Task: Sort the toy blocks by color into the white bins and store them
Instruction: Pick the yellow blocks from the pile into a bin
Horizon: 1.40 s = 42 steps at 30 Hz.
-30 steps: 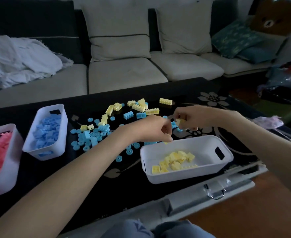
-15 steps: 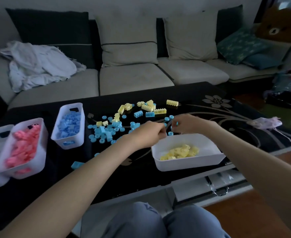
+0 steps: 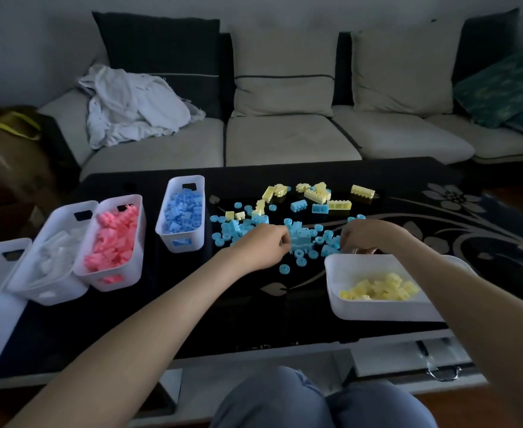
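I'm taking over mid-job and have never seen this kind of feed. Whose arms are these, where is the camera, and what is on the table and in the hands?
There is no machine here: a person sorts with two bare hands. The one picture comes from a wide-angle camera worn on the head, looking forward and down, so the arms reach in from below.

On the black table lies a loose pile of light blue blocks, with loose yellow blocks behind it. The white bins hold sorted colours: the yellow bin near right, the blue bin, the pink bin and a bin of white pieces to the left.

The left hand and right hand are both curled at the blue pile. Whether either one holds a block cannot be told. A sofa stands behind.
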Available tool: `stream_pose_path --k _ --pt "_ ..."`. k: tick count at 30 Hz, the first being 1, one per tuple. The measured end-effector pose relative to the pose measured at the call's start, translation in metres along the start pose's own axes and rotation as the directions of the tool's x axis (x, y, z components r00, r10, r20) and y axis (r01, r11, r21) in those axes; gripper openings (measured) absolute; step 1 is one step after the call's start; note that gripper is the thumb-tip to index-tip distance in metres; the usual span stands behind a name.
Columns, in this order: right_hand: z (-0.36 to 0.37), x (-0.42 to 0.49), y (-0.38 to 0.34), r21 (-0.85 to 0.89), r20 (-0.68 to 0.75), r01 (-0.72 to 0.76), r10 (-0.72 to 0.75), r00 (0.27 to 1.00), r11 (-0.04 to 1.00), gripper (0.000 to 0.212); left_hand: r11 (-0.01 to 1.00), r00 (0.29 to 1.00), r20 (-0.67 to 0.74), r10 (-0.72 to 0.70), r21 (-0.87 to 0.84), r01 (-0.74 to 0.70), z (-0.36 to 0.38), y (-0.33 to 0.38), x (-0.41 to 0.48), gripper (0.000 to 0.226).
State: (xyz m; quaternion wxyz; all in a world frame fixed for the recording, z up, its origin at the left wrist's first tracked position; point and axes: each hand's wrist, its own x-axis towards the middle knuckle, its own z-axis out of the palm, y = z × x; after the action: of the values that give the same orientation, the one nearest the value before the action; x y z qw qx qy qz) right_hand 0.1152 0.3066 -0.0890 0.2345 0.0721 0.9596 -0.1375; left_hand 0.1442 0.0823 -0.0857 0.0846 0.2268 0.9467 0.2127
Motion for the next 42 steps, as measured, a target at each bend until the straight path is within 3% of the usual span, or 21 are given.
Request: stream_pose_path --k 6,10,14,19,21,24,30,34,42 --pt "0.002 0.004 -0.001 0.223 -0.027 0.112 -0.109 0.994 0.968 0.022 1.0 1.0 0.009 -0.004 0.01 0.004 0.003 -0.01 -0.001 0.017" --pt "0.002 0.0 0.003 0.474 -0.061 0.22 -0.217 0.974 0.853 0.027 1.0 0.999 0.029 -0.026 -0.014 0.026 0.002 -0.017 0.0 0.019" --pt "0.002 0.0 0.008 0.386 -0.091 0.226 -0.207 0.974 0.894 0.027 0.998 0.999 0.024 -0.049 -0.042 0.05 -0.002 -0.027 0.001 0.024" --pt "0.003 -0.002 0.001 0.069 0.031 0.09 -0.092 0.995 0.994 0.022 0.993 0.995 0.016 -0.097 -0.073 0.098 -0.007 -0.043 -0.003 0.024" --pt "0.006 -0.004 -0.006 -0.081 0.03 0.088 -0.086 0.996 0.993 0.022 0.988 0.993 0.007 -0.122 -0.091 0.122 -0.011 -0.05 -0.008 0.025" --pt "0.011 -0.001 -0.018 -0.161 -0.016 0.099 -0.103 0.995 0.982 0.022 0.982 0.987 -0.026 -0.16 -0.103 0.157 -0.019 -0.064 -0.018 0.027" --pt "0.008 0.003 -0.04 -0.097 0.004 0.14 -0.14 0.99 0.985 0.009 0.955 0.963 -0.08 -0.258 -0.172 0.241 -0.034 -0.093 -0.037 0.028" --pt "0.0 0.002 -0.072 -0.077 -0.111 0.242 -0.25 0.962 0.967 0.008 0.945 0.952 -0.101 -0.288 -0.189 0.266 -0.042 -0.115 -0.048 0.023" --pt "0.021 -0.002 -0.155 0.338 -0.142 0.517 -0.501 0.854 0.786 0.015 0.944 0.923 -0.22 -0.317 -0.167 0.285 -0.049 -0.144 -0.063 0.017"
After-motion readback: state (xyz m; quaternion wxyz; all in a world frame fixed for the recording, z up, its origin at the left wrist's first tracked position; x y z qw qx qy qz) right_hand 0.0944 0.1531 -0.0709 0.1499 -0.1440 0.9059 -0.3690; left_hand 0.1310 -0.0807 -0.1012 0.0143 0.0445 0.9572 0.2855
